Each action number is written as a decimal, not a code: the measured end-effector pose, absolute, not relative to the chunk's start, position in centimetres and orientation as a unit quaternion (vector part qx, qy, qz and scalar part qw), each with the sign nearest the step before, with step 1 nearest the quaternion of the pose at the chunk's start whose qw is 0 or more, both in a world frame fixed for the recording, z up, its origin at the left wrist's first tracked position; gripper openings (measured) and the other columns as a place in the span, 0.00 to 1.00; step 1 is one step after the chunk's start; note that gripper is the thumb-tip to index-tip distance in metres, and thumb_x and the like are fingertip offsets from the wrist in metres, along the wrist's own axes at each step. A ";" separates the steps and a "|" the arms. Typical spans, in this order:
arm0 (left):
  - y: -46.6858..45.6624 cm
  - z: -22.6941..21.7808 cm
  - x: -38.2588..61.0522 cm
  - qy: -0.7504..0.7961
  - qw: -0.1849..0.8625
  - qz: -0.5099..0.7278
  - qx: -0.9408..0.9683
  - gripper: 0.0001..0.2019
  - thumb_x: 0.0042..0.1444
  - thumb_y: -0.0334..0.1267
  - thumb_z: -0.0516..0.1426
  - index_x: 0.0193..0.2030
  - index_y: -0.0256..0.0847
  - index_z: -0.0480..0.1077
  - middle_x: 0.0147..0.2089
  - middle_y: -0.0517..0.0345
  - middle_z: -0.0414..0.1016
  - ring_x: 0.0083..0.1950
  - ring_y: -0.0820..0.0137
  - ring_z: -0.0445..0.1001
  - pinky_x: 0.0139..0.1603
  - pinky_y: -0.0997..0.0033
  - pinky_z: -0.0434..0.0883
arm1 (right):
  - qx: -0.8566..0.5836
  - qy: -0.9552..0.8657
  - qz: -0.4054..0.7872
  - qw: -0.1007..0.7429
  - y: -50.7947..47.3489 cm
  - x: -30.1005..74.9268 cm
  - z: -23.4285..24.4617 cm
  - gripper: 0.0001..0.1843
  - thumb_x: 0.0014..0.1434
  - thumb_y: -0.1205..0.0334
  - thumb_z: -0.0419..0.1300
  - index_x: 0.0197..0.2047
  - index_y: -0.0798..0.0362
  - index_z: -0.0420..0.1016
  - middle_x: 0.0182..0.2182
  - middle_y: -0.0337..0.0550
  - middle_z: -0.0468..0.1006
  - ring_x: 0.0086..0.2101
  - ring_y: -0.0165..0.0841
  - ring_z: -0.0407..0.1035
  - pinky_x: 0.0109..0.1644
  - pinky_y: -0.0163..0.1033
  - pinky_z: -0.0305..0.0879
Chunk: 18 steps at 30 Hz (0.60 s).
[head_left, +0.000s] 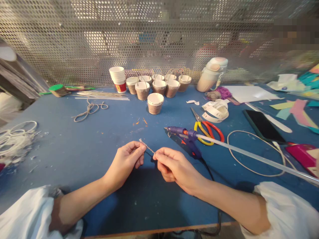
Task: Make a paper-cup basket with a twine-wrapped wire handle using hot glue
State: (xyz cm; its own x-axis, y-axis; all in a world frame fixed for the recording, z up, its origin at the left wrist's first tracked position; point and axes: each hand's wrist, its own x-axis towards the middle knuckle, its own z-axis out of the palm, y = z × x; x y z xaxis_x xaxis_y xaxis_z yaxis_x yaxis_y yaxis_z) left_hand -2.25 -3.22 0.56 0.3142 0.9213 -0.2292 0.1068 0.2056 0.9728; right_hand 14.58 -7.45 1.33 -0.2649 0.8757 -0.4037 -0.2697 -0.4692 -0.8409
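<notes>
A short piece of thin twine (148,146) is stretched between my two hands above the blue table. My left hand (131,153) pinches it near its frayed end, thumb against forefinger. The other end sits in the pinch of my right hand (171,164), whose remaining fingers are curled in. Just beyond my right hand lies a blue glue gun (183,133) with a long clear glue stick in its back. Farther off, straight ahead, stands a small twine-wrapped paper cup (155,105) with a white inside.
Behind are several wrapped cups (172,89), some with handles, and a stack of white cups (117,73). Scissors (208,130), a paper strip roll (216,111), a phone (263,125) and a bottle (211,74) lie or stand right. Loose twine (89,109) lies left. A perforated metal panel (94,43) closes the back.
</notes>
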 end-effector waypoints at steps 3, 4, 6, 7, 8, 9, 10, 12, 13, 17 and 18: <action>-3.2 0.5 -2.3 0.480 0.610 0.335 0.535 0.15 0.58 0.49 0.56 0.31 0.38 0.67 0.21 0.66 0.66 0.21 0.79 0.59 0.26 0.76 0.58 | -0.457 -0.322 0.726 0.401 -7.4 14.6 1.3 0.12 0.57 0.54 0.60 0.31 0.54 0.66 0.16 0.27 0.60 0.15 0.18 0.44 0.19 0.30 0.38; -3.2 0.5 -2.3 0.479 0.610 0.336 0.534 0.15 0.58 0.49 0.56 0.31 0.38 0.67 0.21 0.66 0.66 0.21 0.79 0.59 0.26 0.76 0.58 | -0.457 -0.320 0.726 0.401 -7.4 14.6 1.3 0.12 0.56 0.54 0.60 0.31 0.54 0.66 0.16 0.27 0.59 0.15 0.18 0.44 0.19 0.30 0.38; -3.2 0.4 -2.3 0.479 0.610 0.337 0.535 0.15 0.58 0.49 0.56 0.31 0.38 0.67 0.21 0.66 0.66 0.21 0.79 0.59 0.26 0.76 0.58 | -0.457 -0.321 0.726 0.400 -7.4 14.7 1.2 0.12 0.56 0.53 0.60 0.32 0.54 0.67 0.17 0.27 0.58 0.16 0.18 0.44 0.19 0.30 0.38; -3.2 0.3 -2.3 0.479 0.609 0.337 0.535 0.15 0.58 0.49 0.56 0.31 0.38 0.67 0.21 0.66 0.66 0.21 0.79 0.59 0.26 0.76 0.58 | -0.458 -0.322 0.725 0.400 -7.4 14.7 1.2 0.13 0.56 0.53 0.60 0.32 0.54 0.67 0.16 0.27 0.58 0.15 0.18 0.44 0.19 0.30 0.37; -3.2 0.3 -2.3 0.479 0.608 0.338 0.535 0.15 0.58 0.49 0.56 0.31 0.38 0.67 0.21 0.66 0.66 0.21 0.79 0.59 0.26 0.76 0.58 | -0.460 -0.324 0.723 0.400 -7.4 14.7 1.1 0.13 0.55 0.52 0.61 0.31 0.54 0.66 0.16 0.26 0.57 0.15 0.18 0.43 0.19 0.30 0.37; -3.1 0.2 -2.3 0.479 0.608 0.339 0.535 0.15 0.58 0.49 0.56 0.31 0.38 0.67 0.21 0.66 0.66 0.21 0.79 0.59 0.26 0.76 0.58 | -0.462 -0.327 0.721 0.400 -7.4 14.7 1.1 0.14 0.55 0.52 0.62 0.31 0.54 0.66 0.15 0.25 0.55 0.15 0.18 0.42 0.19 0.30 0.37; -3.1 0.2 -2.2 0.479 0.607 0.340 0.536 0.15 0.58 0.49 0.56 0.31 0.38 0.67 0.21 0.66 0.66 0.21 0.79 0.59 0.26 0.76 0.58 | -0.464 -0.328 0.719 0.400 -7.4 14.7 1.1 0.15 0.54 0.51 0.63 0.31 0.53 0.65 0.15 0.25 0.54 0.15 0.18 0.41 0.19 0.30 0.36; -3.1 0.2 -2.2 0.480 0.606 0.340 0.536 0.15 0.58 0.49 0.56 0.31 0.38 0.67 0.21 0.65 0.66 0.21 0.79 0.59 0.26 0.76 0.58 | -0.464 -0.331 0.718 0.399 -7.4 14.7 1.0 0.17 0.52 0.51 0.65 0.31 0.52 0.64 0.15 0.23 0.51 0.16 0.19 0.40 0.19 0.30 0.36; -3.1 0.2 -2.2 0.480 0.605 0.340 0.536 0.15 0.58 0.49 0.56 0.31 0.38 0.67 0.21 0.66 0.66 0.21 0.79 0.59 0.26 0.76 0.58 | -0.463 -0.332 0.719 0.399 -7.4 14.6 1.0 0.17 0.52 0.50 0.64 0.31 0.52 0.63 0.14 0.23 0.51 0.16 0.19 0.39 0.19 0.30 0.35; -3.1 0.3 -2.2 0.477 0.606 0.343 0.537 0.15 0.58 0.49 0.56 0.30 0.38 0.66 0.21 0.66 0.65 0.21 0.79 0.59 0.27 0.76 0.58 | -0.460 -0.332 0.723 0.395 -7.4 14.5 1.2 0.16 0.55 0.51 0.62 0.31 0.51 0.61 0.14 0.24 0.55 0.15 0.19 0.41 0.18 0.30 0.36; -3.2 0.3 -2.2 0.475 0.606 0.344 0.537 0.15 0.58 0.49 0.56 0.30 0.38 0.66 0.21 0.66 0.65 0.21 0.79 0.59 0.27 0.76 0.58 | -0.459 -0.330 0.724 0.394 -7.4 14.5 1.2 0.15 0.55 0.52 0.62 0.30 0.52 0.62 0.13 0.25 0.56 0.15 0.19 0.41 0.18 0.30 0.36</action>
